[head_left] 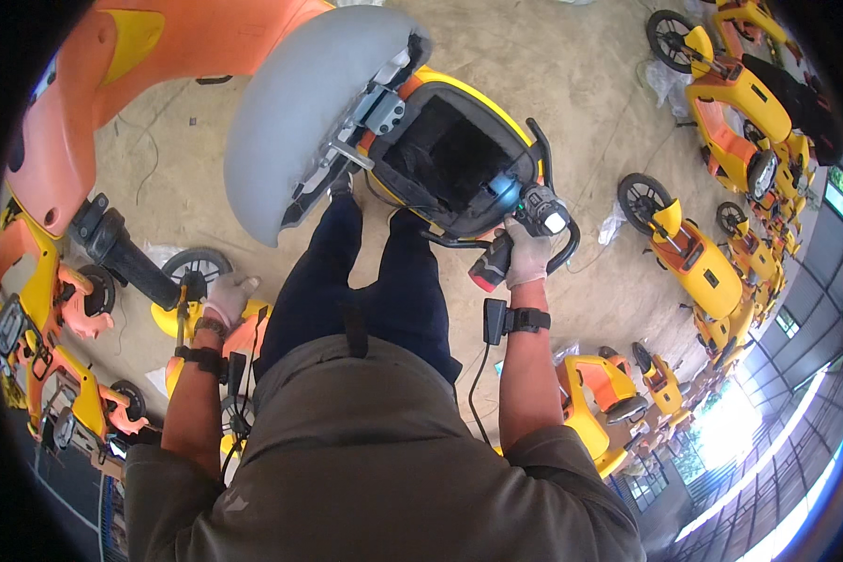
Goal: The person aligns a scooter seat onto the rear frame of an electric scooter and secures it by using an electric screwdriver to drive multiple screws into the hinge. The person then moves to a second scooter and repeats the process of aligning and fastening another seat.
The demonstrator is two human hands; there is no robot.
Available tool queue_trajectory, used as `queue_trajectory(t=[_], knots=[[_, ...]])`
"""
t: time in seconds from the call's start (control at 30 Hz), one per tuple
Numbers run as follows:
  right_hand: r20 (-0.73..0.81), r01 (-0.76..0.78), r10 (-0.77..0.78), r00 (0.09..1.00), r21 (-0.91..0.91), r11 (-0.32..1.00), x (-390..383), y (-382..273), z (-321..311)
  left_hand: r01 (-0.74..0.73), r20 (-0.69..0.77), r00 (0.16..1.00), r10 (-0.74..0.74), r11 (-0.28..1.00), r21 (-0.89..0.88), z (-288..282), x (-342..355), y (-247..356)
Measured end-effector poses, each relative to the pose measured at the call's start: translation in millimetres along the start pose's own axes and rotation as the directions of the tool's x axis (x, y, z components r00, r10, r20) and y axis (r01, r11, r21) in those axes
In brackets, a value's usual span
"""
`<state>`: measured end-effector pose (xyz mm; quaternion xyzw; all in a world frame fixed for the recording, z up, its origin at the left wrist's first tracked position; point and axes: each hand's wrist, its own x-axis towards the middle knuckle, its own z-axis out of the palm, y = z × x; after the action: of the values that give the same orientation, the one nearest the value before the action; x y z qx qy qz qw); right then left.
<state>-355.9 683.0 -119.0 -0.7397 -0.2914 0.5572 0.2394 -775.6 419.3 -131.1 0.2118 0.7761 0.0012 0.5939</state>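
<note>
My gloved right hand (528,255) grips a cordless drill (539,210) with a dark body, a lit white spot and a red-edged battery. The drill's blue front end lies over the near right rim of an open, black-lined storage compartment (454,155) on a yellow scooter. A grey scooter seat (300,112) stands tilted up at the compartment's left, joined by a metal hinge (380,110). Away to the left, my gloved left hand (227,298) hangs low with its fingers curled together; what they hold, if anything, is hidden. Below it in view is another yellow-orange scooter's front.
A black handlebar grip (112,242) of a large orange scooter (56,159) juts in on the left, close to my left arm. A black tubular rail (571,245) curves around the compartment's right end. Rows of yellow scooters (698,272) line the right side. Cables hang from my wrist straps.
</note>
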Motion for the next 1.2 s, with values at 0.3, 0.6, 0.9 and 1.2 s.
queue_trajectory(t=[0.3, 0.6, 0.9, 1.2], knots=[[0.006, -0.013, 0.013, 1.000, 0.016, 1.000, -4.7, -4.6, 3.9, 0.055, 0.034, 0.998, -0.053, 0.997, -0.056, 2.9, 9.5, -8.7], [0.016, -0.039, 0.044, 0.999, -0.245, 0.969, 5.9, -17.6, -1.0, -0.037, -0.040, 0.999, 0.035, 0.998, -0.044, 5.3, 9.9, -4.9], [-0.005, -0.072, 0.075, 0.997, -0.318, 0.945, 14.1, -14.9, -1.0, -0.015, -0.022, 1.000, 0.015, 1.000, -0.020, 13.5, 10.2, -0.7], [0.022, -0.117, 0.131, 0.991, -0.332, 0.936, 18.9, -13.5, -4.1, 0.019, 0.026, 0.999, -0.018, 0.999, -0.041, 13.3, 4.1, -1.9]])
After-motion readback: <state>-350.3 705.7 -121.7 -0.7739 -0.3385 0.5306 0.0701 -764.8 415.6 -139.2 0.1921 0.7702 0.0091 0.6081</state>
